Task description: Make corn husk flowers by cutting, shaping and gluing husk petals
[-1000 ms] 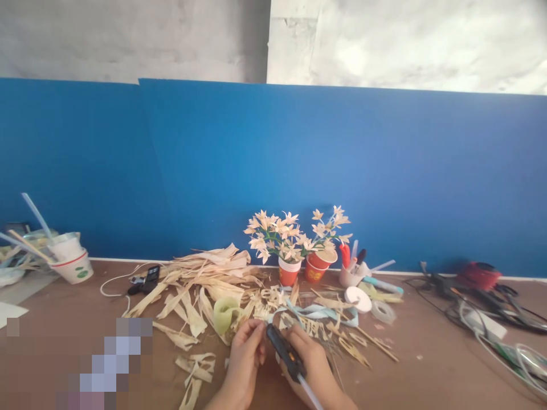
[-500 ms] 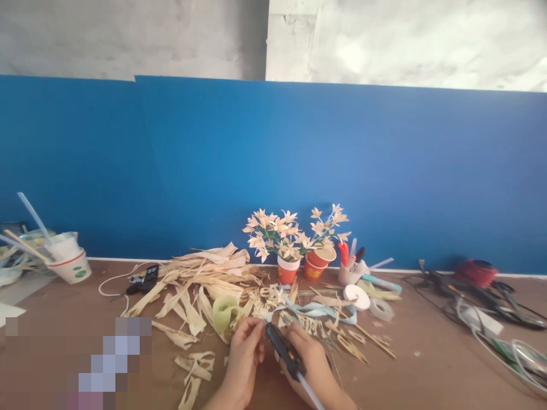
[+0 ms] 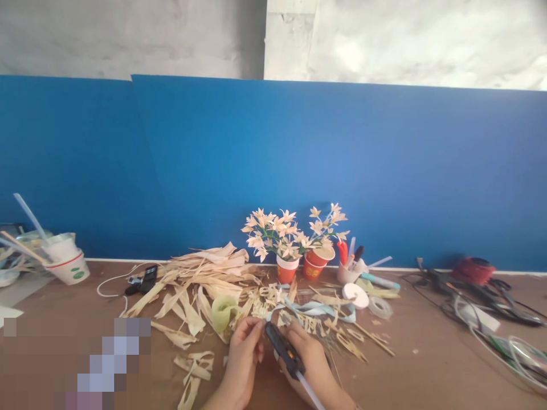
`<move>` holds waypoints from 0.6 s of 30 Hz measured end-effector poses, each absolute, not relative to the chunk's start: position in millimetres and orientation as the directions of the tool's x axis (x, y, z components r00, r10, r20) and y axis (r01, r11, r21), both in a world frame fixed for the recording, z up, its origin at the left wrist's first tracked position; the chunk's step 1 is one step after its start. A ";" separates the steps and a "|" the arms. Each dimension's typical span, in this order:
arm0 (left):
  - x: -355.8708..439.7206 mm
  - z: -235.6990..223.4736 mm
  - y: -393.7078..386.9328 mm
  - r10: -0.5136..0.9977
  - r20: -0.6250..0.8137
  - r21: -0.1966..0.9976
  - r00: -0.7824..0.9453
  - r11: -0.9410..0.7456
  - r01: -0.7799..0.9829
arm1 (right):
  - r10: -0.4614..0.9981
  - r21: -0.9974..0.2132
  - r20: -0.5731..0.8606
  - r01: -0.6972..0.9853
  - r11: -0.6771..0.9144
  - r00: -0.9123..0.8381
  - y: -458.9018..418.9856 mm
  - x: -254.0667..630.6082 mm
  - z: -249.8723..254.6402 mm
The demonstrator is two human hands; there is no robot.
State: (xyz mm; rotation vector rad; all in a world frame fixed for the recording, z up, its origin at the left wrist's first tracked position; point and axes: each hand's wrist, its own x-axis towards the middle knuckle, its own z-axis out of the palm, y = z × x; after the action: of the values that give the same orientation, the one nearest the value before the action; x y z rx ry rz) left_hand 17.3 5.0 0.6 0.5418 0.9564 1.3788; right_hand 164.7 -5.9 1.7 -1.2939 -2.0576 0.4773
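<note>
Pointing toward eleven o'clock, a long black plastic tool with a translucent rod [image 3: 285, 352] is held in the closed right hand [image 3: 314, 359]. The left hand's [image 3: 243, 353] thumb and fingers are pressed together just beside its tip; whether anything is pinched cannot be told. At twelve o'clock from the hands, cream star-shaped flowers [image 3: 280, 229] are already set in a red-and-white paper cup [image 3: 286, 271]. Work is judged part done: pale dry husk strips [image 3: 213, 266] at ten o'clock are left loose.
</note>
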 end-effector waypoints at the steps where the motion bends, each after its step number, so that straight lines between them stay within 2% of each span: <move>1: 17.3 0.9 4.8 0.966 -0.246 0.806 -0.076 0.161 -0.570 | 0.897 -0.611 0.329 0.657 0.442 -0.296 -5.9 164.7 2.0; 18: 17.0 0.0 4.2 0.968 -0.237 0.813 -0.077 0.155 -0.562 | 0.906 -0.606 0.311 0.674 0.423 -0.288 -6.5 163.4 6.3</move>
State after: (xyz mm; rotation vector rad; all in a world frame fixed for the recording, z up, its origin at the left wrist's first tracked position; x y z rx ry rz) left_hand 17.0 4.2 0.0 0.5558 0.9560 1.3785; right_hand 163.4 -6.5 6.3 -1.3295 -2.0567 0.4808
